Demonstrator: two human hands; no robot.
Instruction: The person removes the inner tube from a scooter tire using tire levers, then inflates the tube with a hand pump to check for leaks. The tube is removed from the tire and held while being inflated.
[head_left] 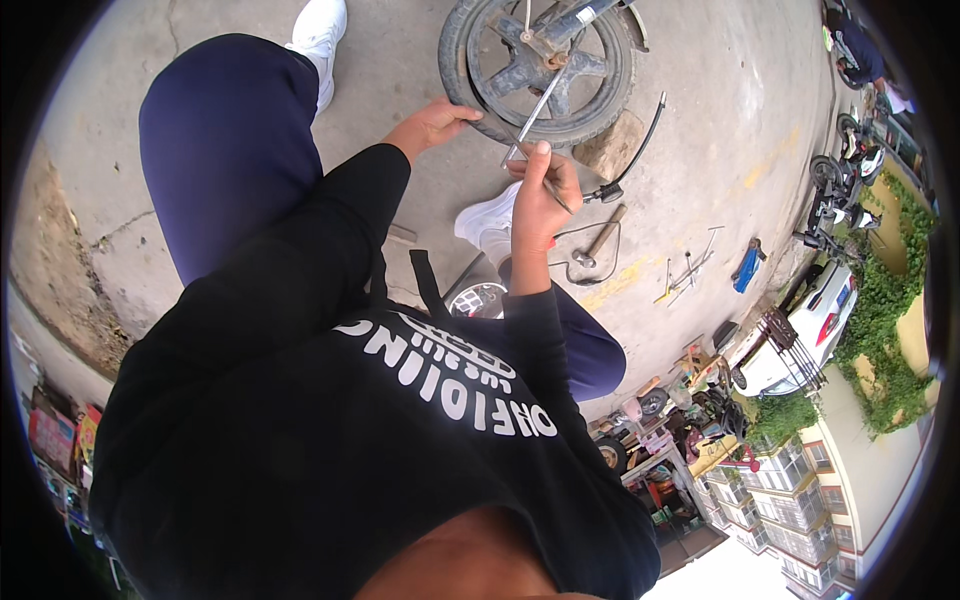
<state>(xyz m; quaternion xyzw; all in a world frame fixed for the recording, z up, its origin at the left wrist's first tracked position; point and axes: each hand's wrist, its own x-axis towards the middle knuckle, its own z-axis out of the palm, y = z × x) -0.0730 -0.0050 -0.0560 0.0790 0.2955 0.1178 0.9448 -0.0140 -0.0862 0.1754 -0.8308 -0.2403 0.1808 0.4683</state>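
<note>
A motorcycle wheel (500, 75) with a dusty black tyre (455, 50) and a spoked rim is in front of me. My left hand (440, 122) is closed at the tyre's near left edge, with its fingertips against the rubber. My right hand (545, 190), thumb up, grips a thin metal tyre lever (522, 148) that slants toward the tyre's near side. A second, silvery bar (545, 100) runs from near the hub past the tyre's edge. How the lever's tip meets the rim is too small to tell.
A stone block (610, 150) sits against the wheel. To the right lie a black hose (650, 130), a hammer (602, 238), a T-handle wrench (690, 268) and a blue item (747, 265). My white shoe (488, 218) is close to the wheel. Parked motorbikes (835, 195) stand farther right.
</note>
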